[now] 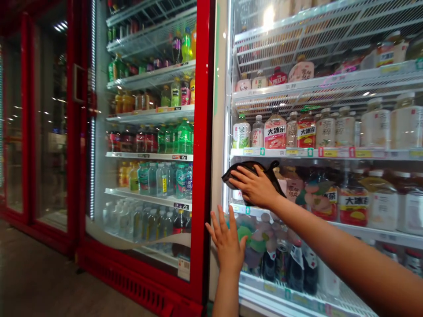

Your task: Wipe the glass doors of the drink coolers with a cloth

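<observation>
My right hand (254, 185) lies with fingers stretched over a dark cloth (272, 176), pressing it against the upright glass door (325, 163) of the right-hand fridge. A small loop sticks up at the cloth's upper right corner. Lower and to the left, my left hand (228, 240) rests with fingers spread at the door's left edge and holds nothing. Behind the glass, bottles of tea (276, 130) stand on white shelves. Pastel flower shapes (261, 235) show on the glass near both hands. The cloth and my right forearm hide part of the bottles.
A red-framed fridge (202, 167) stands just left, its shelves filled with drink bottles (185, 136). Its door has a handle (78, 83). Further left are more red-framed glass doors (51, 132). The dark floor (29, 273) runs along the front.
</observation>
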Motion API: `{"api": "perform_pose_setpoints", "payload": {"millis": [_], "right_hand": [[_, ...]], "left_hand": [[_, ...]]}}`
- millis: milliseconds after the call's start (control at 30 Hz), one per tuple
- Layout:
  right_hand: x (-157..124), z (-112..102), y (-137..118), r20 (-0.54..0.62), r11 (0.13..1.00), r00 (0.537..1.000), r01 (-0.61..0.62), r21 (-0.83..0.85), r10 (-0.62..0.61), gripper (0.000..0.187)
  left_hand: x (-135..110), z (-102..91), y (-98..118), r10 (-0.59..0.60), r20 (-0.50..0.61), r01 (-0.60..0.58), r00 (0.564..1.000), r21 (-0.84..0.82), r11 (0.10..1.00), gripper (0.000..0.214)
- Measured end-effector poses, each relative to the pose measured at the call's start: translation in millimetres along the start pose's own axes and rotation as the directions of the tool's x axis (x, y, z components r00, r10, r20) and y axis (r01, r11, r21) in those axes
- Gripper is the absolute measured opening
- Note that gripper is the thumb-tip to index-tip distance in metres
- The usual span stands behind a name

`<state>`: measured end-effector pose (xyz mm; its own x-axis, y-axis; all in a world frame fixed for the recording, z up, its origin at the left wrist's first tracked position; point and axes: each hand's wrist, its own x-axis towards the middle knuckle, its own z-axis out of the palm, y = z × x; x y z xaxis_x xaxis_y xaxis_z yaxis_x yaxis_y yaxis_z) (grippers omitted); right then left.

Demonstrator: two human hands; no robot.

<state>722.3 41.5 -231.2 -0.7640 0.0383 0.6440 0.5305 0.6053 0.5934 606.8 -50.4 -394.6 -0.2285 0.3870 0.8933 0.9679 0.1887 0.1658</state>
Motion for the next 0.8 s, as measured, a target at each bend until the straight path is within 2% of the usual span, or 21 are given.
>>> {"api": "perform_pose_setpoints", "payload": {"millis": [100, 133, 167, 233, 300, 333, 400, 467, 533, 567, 600, 667, 733, 800], "right_hand": [[10.0, -0.5, 2.8, -0.071, 0.981, 0.979, -0.191, -0.013, 0.190, 0.054], [9.7, 2.8, -0.8, -0.082, 0.980, 0.976, -0.201, -0.010, 0.200, 0.053], [7.8, 7.3, -5.9, -0.079, 0.986, 0.983, -0.166, -0.002, 0.165, 0.051], [2.3, 17.2, -16.1, -0.044, 1.000, 0.999, 0.003, 0.021, -0.002, 0.047], [2.9, 22.7, -19.6, -0.007, 0.984, 0.985, 0.174, 0.045, -0.174, 0.044], [7.8, 22.4, -18.0, 0.002, 0.977, 0.978, 0.209, 0.047, -0.209, 0.044], [25.7, 16.6, -11.0, -0.003, 0.987, 0.987, 0.158, 0.032, -0.158, 0.045], [46.1, 9.6, -6.9, -0.038, 1.000, 0.999, 0.022, 0.017, -0.021, 0.048], [56.0, 9.4, -13.1, -0.077, 0.996, 0.994, -0.081, 0.025, 0.083, 0.049], [54.5, 13.4, -20.5, -0.083, 0.995, 0.992, -0.090, 0.034, 0.093, 0.049], [48.9, 19.9, -29.9, -0.076, 0.997, 0.995, -0.064, 0.046, 0.068, 0.048], [30.0, 36.4, -49.9, -0.029, 0.993, 0.997, 0.074, 0.088, -0.072, 0.044], [12.7, 49.8, -62.9, 0.026, 0.954, 0.964, 0.257, 0.155, -0.264, 0.039], [8.2, 52.9, -63.0, 0.047, 0.918, 0.933, 0.340, 0.202, -0.356, 0.037]], "left_hand": [[0.9, -1.6, -3.4, -0.005, -0.005, 0.005, 1.000, -0.003, 1.000, 0.119], [0.8, -2.2, -4.9, -0.002, 0.002, 0.002, 1.000, -0.007, 1.000, 0.117], [0.4, -2.7, -6.8, -0.003, 0.007, 0.003, 1.000, -0.010, 1.000, 0.116], [-0.8, -3.0, -11.1, -0.015, 0.013, 0.015, 1.000, -0.012, 1.000, 0.117], [-2.2, -2.6, -15.5, -0.030, 0.012, 0.030, 0.999, -0.012, 0.999, 0.118], [-2.6, -2.3, -17.4, -0.036, 0.008, 0.036, 0.999, -0.013, 0.999, 0.118], [-2.5, -2.1, -20.5, -0.040, 0.010, 0.040, 0.999, -0.015, 0.999, 0.117], [-1.8, -2.5, -23.0, -0.047, 0.010, 0.047, 0.999, -0.014, 0.999, 0.117], [-1.8, -2.8, -25.8, -0.055, 0.011, 0.055, 0.998, -0.009, 0.998, 0.115], [-2.4, -2.5, -27.5, -0.062, 0.011, 0.062, 0.998, -0.007, 0.998, 0.115], [-3.8, -1.7, -29.4, -0.066, 0.015, 0.066, 0.998, -0.006, 0.998, 0.114], [-8.5, 1.1, -33.2, -0.067, 0.032, 0.067, 0.997, -0.003, 0.998, 0.113], [-15.1, 5.4, -36.1, -0.067, 0.053, 0.067, 0.996, 0.007, 0.998, 0.114], [-22.4, 10.5, -37.5, -0.074, 0.062, 0.073, 0.995, 0.024, 0.997, 0.116]]}}
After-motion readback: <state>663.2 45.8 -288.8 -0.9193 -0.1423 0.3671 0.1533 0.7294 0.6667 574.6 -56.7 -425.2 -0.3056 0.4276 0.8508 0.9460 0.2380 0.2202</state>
